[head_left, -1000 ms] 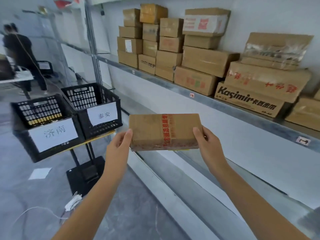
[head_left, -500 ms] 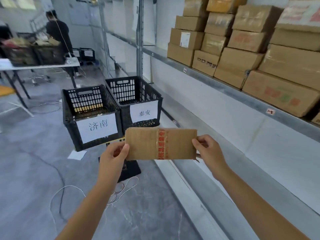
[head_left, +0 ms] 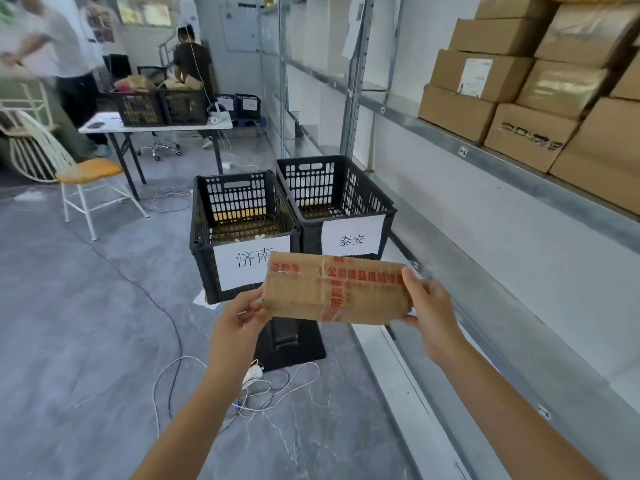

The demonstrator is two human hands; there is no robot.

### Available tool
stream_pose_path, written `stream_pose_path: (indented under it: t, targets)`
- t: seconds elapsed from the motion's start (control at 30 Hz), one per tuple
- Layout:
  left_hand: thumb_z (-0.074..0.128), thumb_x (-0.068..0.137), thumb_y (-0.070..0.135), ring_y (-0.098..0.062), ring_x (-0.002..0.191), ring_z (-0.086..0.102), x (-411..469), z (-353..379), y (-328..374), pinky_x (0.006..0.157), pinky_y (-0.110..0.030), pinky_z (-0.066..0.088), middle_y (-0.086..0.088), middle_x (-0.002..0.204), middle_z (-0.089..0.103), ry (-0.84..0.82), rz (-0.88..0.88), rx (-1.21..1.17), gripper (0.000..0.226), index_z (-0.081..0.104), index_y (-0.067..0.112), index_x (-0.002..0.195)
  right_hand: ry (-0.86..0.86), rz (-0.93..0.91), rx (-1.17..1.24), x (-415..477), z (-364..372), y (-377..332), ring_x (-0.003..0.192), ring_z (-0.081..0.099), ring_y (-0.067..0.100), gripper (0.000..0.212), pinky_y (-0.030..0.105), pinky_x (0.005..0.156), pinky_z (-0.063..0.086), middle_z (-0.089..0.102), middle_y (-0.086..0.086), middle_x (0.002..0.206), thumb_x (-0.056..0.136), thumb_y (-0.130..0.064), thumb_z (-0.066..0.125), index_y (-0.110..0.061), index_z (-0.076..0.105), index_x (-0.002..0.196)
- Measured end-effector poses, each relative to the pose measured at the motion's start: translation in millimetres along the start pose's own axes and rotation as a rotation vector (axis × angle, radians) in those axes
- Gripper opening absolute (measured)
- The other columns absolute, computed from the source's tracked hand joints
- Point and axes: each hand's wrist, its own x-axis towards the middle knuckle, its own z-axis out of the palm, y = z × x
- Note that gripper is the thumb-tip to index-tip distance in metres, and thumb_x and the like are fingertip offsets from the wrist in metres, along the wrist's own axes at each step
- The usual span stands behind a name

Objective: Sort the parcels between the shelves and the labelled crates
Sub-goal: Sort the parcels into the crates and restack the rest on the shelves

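Parcel (head_left: 332,289) is held up just in front of 2 black crates: left crate (head_left: 242,202) tagged 济南, right crate (head_left: 329,185) tagged 泰安. Contents can't be made out thru the mesh. Its short ends are gripped by left hand (head_left: 239,317) & right hand (head_left: 429,306), fingers curled round the edges. Flat brown cardboard, crossed w/ red-printed tape.

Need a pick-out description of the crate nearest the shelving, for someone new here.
Start at the long metal shelving on the right, stacked with brown boxes. Two black crates stand side by side beside it; take the right crate, next to the shelving. Its white label reads 泰安; the left crate says 济南.
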Motion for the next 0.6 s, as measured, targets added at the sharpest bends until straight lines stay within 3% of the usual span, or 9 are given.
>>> stream_pose_path:
  t: [0.1,0.23,0.3,0.47,0.6]
  targets:
    - [0.065,0.091,0.009,-0.006,0.093,0.068,18.2,15.8,2.7,0.088,-0.027,0.048,0.011,0.090,0.074,0.011,-0.038,-0.038,0.028,0.076,0.035,0.093,-0.053,-0.014,-0.033,33.9,-0.7,-5.5,0.096,0.071,0.022,0.056,0.048,0.088,0.059,0.071,0.013,0.103,0.097,-0.056,0.048,-0.003,0.061,0.111]
    - [0.053,0.094,0.005,-0.020,0.105,0.069,43.8,46.7,12.5,0.098,-0.034,0.049,-0.003,0.099,0.076,0.045,-0.045,-0.118,0.031,0.077,0.023,0.086,-0.132,-0.006,-0.034,81.4,-9.4,-17.3,0.092,0.071,0.021,0.052,0.043,0.087,0.058,0.073,0.007,0.094,0.099,-0.055,0.046,-0.008,0.068,0.101]
    - [0.048,0.099,0.010,-0.023,0.105,0.070,57.5,63.1,18.8,0.096,-0.033,0.051,-0.006,0.098,0.076,0.071,-0.059,-0.167,0.035,0.076,0.023,0.083,-0.150,-0.020,0.000,106.0,-13.4,-24.1,0.081,0.067,0.017,0.039,0.038,0.080,0.055,0.068,0.000,0.078,0.099,-0.044,0.050,-0.010,0.068,0.095]
    - [0.048,0.102,0.040,-0.019,0.101,0.072,87.7,100.8,29.5,0.093,-0.035,0.054,-0.003,0.100,0.077,0.076,-0.050,-0.194,0.032,0.078,0.032,0.093,-0.242,-0.076,0.083,155.0,-21.3,-35.7,0.085,0.061,0.018,0.017,0.034,0.072,0.049,0.062,0.009,0.096,0.093,-0.029,0.053,-0.019,0.057,0.107]
    - [0.061,0.083,0.061,-0.023,0.093,0.074,109.0,126.9,32.0,0.079,-0.033,0.061,-0.003,0.095,0.076,0.108,-0.083,-0.232,0.040,0.072,0.027,0.100,-0.301,-0.114,0.091,181.3,-29.5,-34.8,0.090,0.064,0.017,0.035,0.034,0.073,0.053,0.061,0.008,0.099,0.077,-0.033,0.058,-0.027,0.054,0.111]
